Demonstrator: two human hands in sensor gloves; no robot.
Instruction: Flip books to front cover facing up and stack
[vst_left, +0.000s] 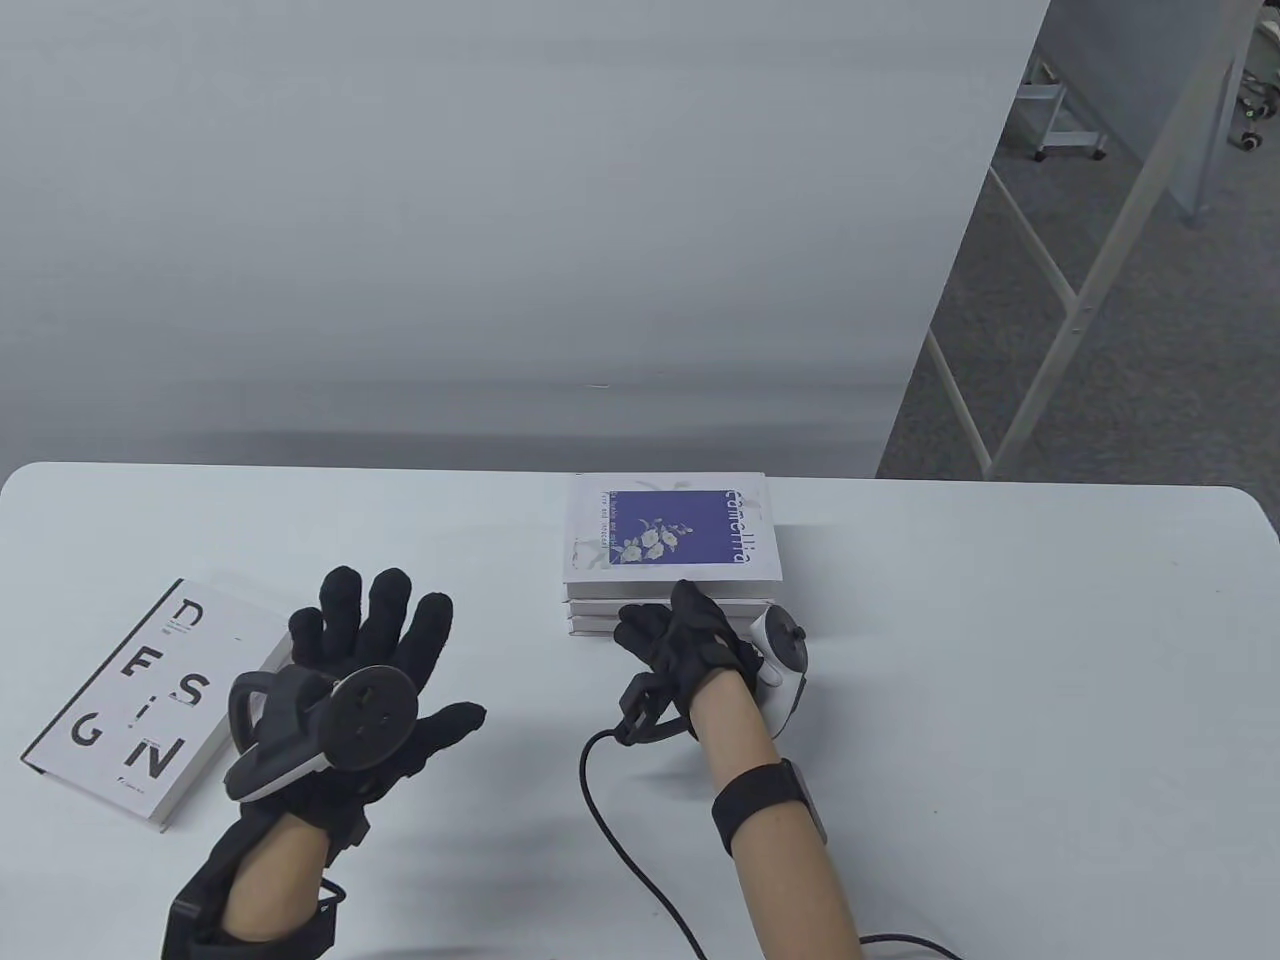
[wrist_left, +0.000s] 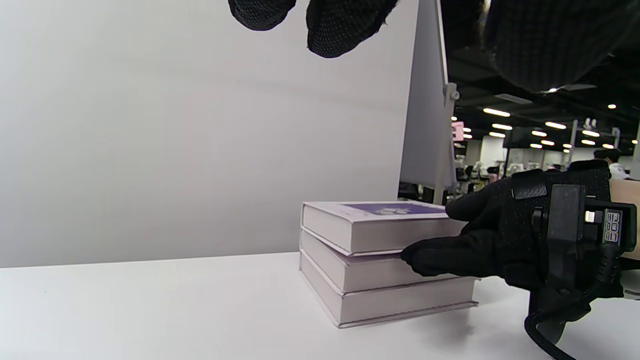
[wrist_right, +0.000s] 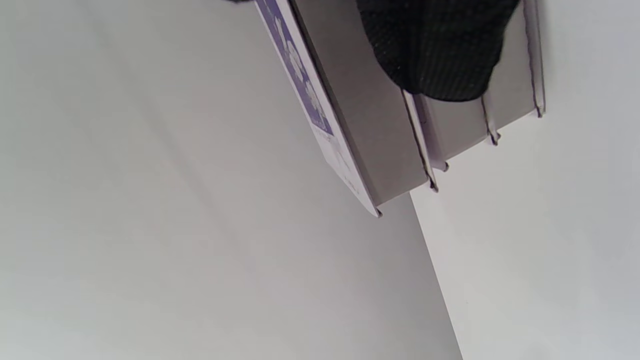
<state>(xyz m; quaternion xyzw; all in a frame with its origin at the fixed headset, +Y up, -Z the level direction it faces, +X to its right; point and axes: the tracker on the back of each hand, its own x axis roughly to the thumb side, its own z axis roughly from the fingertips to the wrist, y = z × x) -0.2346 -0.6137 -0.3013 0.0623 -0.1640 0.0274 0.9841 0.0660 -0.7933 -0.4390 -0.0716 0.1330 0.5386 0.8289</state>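
A stack of three books stands near the table's middle. Its top book shows a purple cover with white flowers and the word "camellia". My right hand touches the near edges of the stack; in the left wrist view its fingers press the middle book's edge, and the right wrist view shows the stack close up. A white book with "DESIGN" lettering lies cover up at the left. My left hand hovers open, fingers spread, beside that book and holds nothing.
The white table ends at a grey backdrop wall. A black cable runs from my right hand toward the near edge. The floor and a white frame lie beyond the table at the right.
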